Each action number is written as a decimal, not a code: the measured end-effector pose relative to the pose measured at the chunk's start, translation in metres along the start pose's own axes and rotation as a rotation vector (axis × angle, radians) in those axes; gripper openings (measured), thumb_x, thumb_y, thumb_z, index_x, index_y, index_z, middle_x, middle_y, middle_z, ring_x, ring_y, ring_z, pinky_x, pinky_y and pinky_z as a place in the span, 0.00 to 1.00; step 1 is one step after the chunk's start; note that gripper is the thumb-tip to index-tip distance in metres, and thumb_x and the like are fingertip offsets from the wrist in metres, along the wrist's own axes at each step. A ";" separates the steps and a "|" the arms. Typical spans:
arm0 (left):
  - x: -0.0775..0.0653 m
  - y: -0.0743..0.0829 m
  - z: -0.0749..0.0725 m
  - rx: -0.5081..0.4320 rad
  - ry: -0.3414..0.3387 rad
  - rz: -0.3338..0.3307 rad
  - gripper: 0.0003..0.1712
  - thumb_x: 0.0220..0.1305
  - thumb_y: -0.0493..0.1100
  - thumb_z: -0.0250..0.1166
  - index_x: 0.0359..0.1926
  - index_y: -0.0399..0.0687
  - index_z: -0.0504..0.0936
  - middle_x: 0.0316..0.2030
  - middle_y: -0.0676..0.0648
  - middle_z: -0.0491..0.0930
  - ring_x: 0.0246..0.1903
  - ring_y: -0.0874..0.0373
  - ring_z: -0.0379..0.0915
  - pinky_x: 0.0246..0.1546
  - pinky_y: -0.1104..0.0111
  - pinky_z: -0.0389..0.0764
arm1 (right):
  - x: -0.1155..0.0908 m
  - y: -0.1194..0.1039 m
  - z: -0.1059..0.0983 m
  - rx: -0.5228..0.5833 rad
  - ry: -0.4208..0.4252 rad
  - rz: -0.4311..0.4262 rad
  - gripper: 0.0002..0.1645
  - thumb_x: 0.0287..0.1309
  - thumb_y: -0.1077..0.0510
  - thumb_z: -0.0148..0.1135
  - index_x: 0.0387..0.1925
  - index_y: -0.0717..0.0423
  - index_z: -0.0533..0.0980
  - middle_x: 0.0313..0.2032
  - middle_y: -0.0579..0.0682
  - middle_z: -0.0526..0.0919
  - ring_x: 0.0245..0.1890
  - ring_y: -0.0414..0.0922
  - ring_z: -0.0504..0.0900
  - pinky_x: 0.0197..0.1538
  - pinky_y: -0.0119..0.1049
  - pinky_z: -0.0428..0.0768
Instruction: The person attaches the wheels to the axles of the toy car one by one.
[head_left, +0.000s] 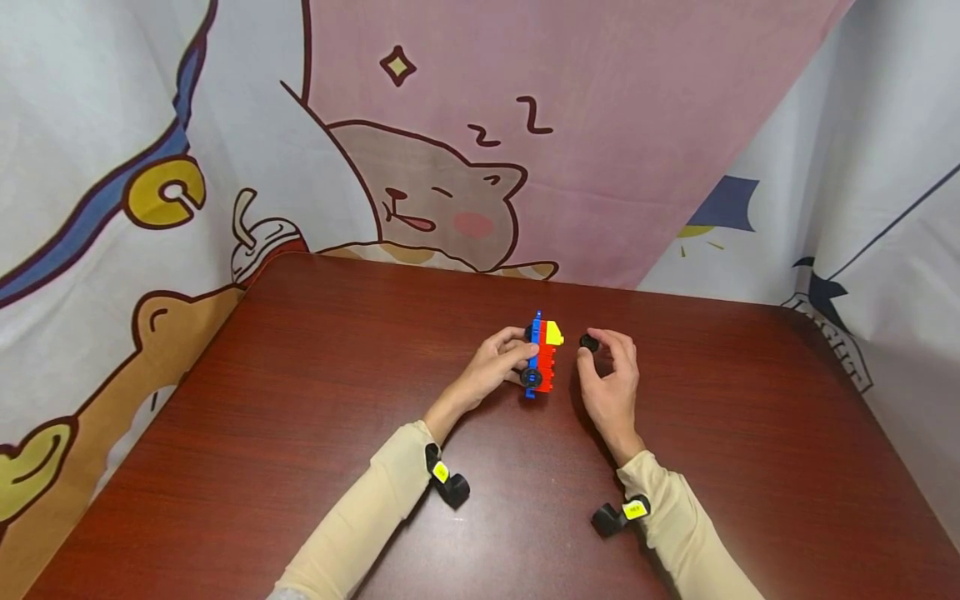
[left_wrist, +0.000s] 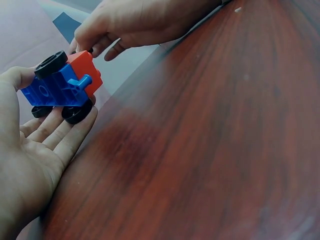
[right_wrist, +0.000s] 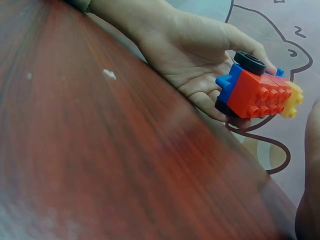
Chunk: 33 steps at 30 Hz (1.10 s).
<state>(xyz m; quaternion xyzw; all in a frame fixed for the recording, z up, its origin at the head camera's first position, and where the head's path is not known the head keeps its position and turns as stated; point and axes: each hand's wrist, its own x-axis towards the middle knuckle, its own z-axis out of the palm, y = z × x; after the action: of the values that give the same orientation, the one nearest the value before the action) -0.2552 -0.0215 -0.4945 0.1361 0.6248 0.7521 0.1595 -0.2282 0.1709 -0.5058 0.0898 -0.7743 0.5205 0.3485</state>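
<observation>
My left hand (head_left: 491, 367) holds a toy car built of blocks (head_left: 545, 360), thumb on one side and fingers on the other, above the table. The car has a blue chassis (left_wrist: 52, 90), red studded blocks (right_wrist: 255, 95) and a yellow block (head_left: 553, 332) at its far end. Three black wheels show on the chassis in the left wrist view, one being the upper wheel (left_wrist: 51, 64). To the right of the car and apart from it, my right hand (head_left: 613, 387) pinches a loose black wheel (head_left: 588, 342) between thumb and fingertips.
Both hands are over a dark red-brown wooden table (head_left: 337, 350). A cartoon-printed curtain (head_left: 600, 167) hangs behind and around it. A small white mark (right_wrist: 109, 74) shows on the tabletop. Each wrist wears a black camera mount, such as the left one (head_left: 452, 490).
</observation>
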 end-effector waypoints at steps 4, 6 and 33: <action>-0.001 0.001 0.000 0.004 -0.001 0.002 0.21 0.71 0.41 0.59 0.60 0.34 0.71 0.39 0.46 0.81 0.30 0.63 0.81 0.33 0.68 0.86 | 0.001 -0.016 0.000 0.023 0.017 -0.030 0.18 0.56 0.77 0.61 0.50 0.72 0.78 0.49 0.69 0.75 0.45 0.60 0.70 0.48 0.28 0.70; -0.001 0.001 0.000 0.006 0.002 -0.002 0.21 0.71 0.41 0.59 0.60 0.34 0.71 0.40 0.46 0.81 0.30 0.62 0.81 0.33 0.68 0.85 | 0.001 -0.025 0.000 0.031 0.018 -0.033 0.18 0.55 0.77 0.60 0.49 0.74 0.77 0.48 0.71 0.74 0.45 0.61 0.70 0.48 0.29 0.70; 0.000 -0.001 -0.001 0.041 0.004 0.001 0.21 0.71 0.42 0.60 0.60 0.36 0.71 0.42 0.44 0.81 0.33 0.62 0.81 0.33 0.68 0.86 | 0.001 -0.046 0.005 0.131 0.071 -0.207 0.18 0.52 0.81 0.59 0.48 0.78 0.77 0.45 0.78 0.73 0.46 0.63 0.69 0.52 0.28 0.70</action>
<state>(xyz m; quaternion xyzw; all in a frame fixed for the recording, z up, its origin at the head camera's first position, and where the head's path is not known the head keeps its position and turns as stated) -0.2554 -0.0222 -0.4961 0.1382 0.6402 0.7395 0.1553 -0.2081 0.1462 -0.4724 0.1734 -0.7123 0.5343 0.4207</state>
